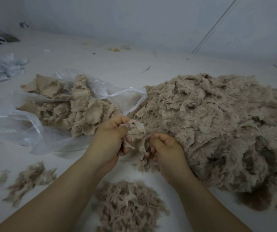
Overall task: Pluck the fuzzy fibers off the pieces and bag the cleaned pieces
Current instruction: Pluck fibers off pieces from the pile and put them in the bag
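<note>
A fuzzy beige fabric piece (137, 136) is held between both hands at the middle of the view. My left hand (108, 138) grips its upper left part with curled fingers. My right hand (165, 150) grips its lower right edge, thumb on top. A big heap of fuzzy beige pieces (218, 128) fills the right side, touching my right hand. To the left lies an open clear plastic bag (39, 131) with a mound of smoother beige pieces (77, 108) in and on it. Below my forearms sits a pile of plucked fibers (129, 205).
More plucked fiber tufts (29, 180) lie scattered at the lower left. Crumpled white plastic bags (0, 67) sit at the far left. The white tabletop (101, 64) runs back to a pale wall, with small scraps (116, 49) near it.
</note>
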`<state>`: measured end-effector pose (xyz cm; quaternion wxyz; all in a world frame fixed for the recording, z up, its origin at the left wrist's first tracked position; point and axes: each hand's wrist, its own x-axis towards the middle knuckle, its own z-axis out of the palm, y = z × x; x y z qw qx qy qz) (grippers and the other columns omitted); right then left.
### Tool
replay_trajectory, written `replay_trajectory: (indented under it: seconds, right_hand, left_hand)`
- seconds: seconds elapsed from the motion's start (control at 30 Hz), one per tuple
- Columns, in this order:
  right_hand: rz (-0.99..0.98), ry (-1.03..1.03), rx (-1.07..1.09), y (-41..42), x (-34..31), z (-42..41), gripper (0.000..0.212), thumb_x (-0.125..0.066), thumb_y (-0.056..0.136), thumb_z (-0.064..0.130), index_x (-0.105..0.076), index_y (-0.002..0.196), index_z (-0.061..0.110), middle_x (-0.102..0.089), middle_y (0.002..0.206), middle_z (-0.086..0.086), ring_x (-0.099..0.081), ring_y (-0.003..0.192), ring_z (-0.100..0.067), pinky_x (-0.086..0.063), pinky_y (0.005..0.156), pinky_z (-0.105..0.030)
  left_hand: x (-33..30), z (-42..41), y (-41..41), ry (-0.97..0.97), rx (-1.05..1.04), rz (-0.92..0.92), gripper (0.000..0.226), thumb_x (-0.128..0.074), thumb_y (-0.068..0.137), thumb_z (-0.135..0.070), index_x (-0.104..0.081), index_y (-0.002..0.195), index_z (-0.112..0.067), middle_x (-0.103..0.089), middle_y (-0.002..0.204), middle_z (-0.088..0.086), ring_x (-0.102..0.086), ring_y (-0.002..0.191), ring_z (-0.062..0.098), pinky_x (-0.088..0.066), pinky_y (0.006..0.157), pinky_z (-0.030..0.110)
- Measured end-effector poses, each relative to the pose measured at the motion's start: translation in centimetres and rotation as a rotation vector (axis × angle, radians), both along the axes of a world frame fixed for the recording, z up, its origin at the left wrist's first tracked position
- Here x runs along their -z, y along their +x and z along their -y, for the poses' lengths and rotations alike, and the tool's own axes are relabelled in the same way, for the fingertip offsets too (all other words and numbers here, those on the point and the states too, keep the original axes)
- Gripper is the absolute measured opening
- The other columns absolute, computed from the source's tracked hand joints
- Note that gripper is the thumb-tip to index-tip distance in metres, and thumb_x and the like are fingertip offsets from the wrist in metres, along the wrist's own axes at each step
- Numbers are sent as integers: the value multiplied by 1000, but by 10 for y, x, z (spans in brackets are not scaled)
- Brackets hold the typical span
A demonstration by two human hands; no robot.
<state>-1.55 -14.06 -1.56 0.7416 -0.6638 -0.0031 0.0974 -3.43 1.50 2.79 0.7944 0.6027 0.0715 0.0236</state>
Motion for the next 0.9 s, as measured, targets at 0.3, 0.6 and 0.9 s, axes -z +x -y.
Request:
replay_trajectory:
  seconds: [0.3,0.6,0.9]
  right_hand:
    - [22,10,8,-1,0,1,13,-61,94,17,-73,89,19,-59,61,2,-52,57,-13,-47,55,-26]
    - [48,38,-64,-2,2,3,19,-73,85,34,-72,101,23,-76,85,-2,-68,72,-12,-49,58,-23]
    - [21,5,-33,-1,4,3,14,-66,94,26,-72,82,27,-63,65,-1,-56,57,-15,-51,59,-32]
  left_hand:
    - [8,9,2,-11,77,-19,28,-74,75,6,-60,99,-1,-64,66,14,-53,47,19,-43,41,26]
    - [-1,7,9,226,257,-40,18,-54,98,-8,-64,82,-5,-60,63,9,-49,46,19,-36,40,25]
    - [-1,-5,16,176,28,-66,26,-52,95,-11,-50,69,-14,-42,52,4,-29,42,16,-22,38,17]
